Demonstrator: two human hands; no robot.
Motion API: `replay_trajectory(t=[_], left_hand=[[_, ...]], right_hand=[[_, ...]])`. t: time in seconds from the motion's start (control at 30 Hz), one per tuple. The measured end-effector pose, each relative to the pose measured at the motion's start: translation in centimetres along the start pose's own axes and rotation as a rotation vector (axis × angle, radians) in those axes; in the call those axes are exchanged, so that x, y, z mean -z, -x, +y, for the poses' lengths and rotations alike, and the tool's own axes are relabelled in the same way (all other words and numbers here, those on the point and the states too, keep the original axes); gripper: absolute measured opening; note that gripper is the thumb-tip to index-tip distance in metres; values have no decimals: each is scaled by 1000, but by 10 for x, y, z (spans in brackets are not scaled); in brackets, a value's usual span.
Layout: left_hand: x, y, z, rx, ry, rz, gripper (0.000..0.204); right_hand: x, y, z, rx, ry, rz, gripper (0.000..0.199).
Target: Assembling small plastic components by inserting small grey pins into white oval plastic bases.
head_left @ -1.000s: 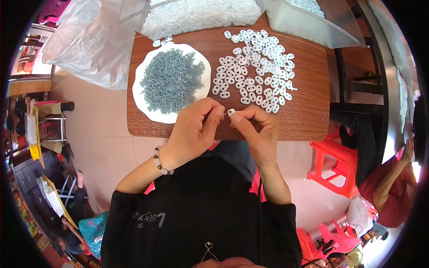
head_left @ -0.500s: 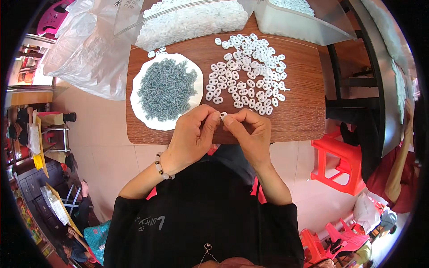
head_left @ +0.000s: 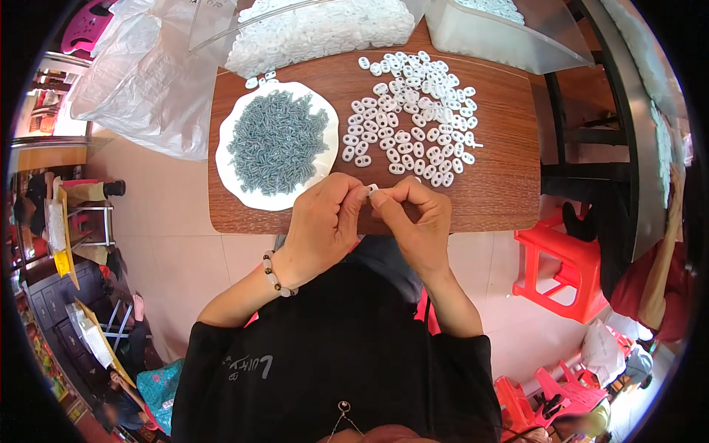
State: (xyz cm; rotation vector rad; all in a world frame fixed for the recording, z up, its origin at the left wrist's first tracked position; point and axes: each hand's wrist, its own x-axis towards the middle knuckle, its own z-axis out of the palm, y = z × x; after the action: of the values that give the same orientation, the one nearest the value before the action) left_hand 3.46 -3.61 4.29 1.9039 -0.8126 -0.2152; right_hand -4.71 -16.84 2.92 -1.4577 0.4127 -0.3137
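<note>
My left hand (head_left: 323, 221) and my right hand (head_left: 416, 225) meet at the near edge of the brown wooden table (head_left: 487, 209). Between their fingertips is a small white oval two-hole plastic piece (head_left: 373, 188), mostly covered by the fingers. Both hands are closed in a pinch on it. Just beyond them lies a loose spread of similar white two-hole pieces (head_left: 419, 134). To the left, a white wavy-rimmed plate (head_left: 225, 179) carries a heap of small grey-blue metallic-looking cylinders (head_left: 277, 144), perhaps springs or screws; their kind is too small to tell.
A clear bin (head_left: 317, 37) full of white pieces stands at the table's far edge, and another translucent bin (head_left: 502, 48) is at its right. A plastic bag (head_left: 151, 81) hangs at left. A red stool (head_left: 561, 269) stands on the right, with a person's arm (head_left: 661, 273) beyond it.
The white piece has turned slightly between my fingertips, and my right fingers cover more of it. The hands stay almost in place; the whole view has shifted a little.
</note>
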Motion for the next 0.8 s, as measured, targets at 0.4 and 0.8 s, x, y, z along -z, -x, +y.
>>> replay_trajectory(t=[0.4, 0.8], left_hand=[[-3, 1, -9, -30, -23, -10, 9], [-2, 2, -14, 194, 235, -31, 29]], right_hand=[[3, -3, 1, -101, 5, -50, 14], [3, -6, -1, -180, -128, 0, 14]])
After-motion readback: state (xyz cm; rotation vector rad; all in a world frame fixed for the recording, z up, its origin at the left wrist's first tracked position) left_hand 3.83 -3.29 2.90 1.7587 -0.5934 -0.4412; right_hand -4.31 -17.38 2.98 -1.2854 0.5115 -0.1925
